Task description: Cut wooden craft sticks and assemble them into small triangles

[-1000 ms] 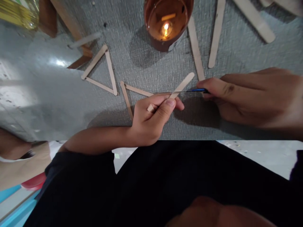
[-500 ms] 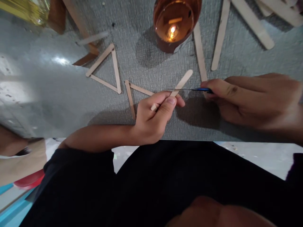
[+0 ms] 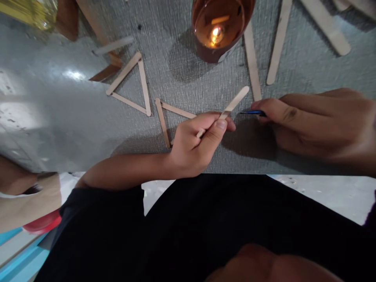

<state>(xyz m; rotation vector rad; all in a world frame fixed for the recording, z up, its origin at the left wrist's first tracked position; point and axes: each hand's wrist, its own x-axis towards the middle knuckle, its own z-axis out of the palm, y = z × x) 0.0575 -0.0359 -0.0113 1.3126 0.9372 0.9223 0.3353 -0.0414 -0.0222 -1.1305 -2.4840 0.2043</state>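
My left hand [image 3: 195,143] is closed around a wooden craft stick [image 3: 236,101], pinching it under the thumb. The stick's long end slants up to the right, and its short end pokes out of the fist. To the right, my right hand [image 3: 311,121] is closed on a slim blue tool [image 3: 253,112] that points left at the stick. Its exact kind is unclear. A small gap seems to separate tip and stick. A triangle of craft sticks [image 3: 143,84] lies left of my hands. A second stick shape [image 3: 162,123] is partly hidden behind my left hand.
An amber glass with a lit flame [image 3: 221,31] stands at the back middle. Loose craft sticks [image 3: 279,43] lie at the back right. At left are a yellow-tinted clear container [image 3: 32,13], brown strips [image 3: 107,72] and a whitish stick [image 3: 114,46]. Another person's arm [image 3: 16,176] shows far left.
My left hand has moved slightly right with the craft stick, which has turned more edge-on. The tool's thin tip, earlier across the stick, now shows shorter and apart from it.
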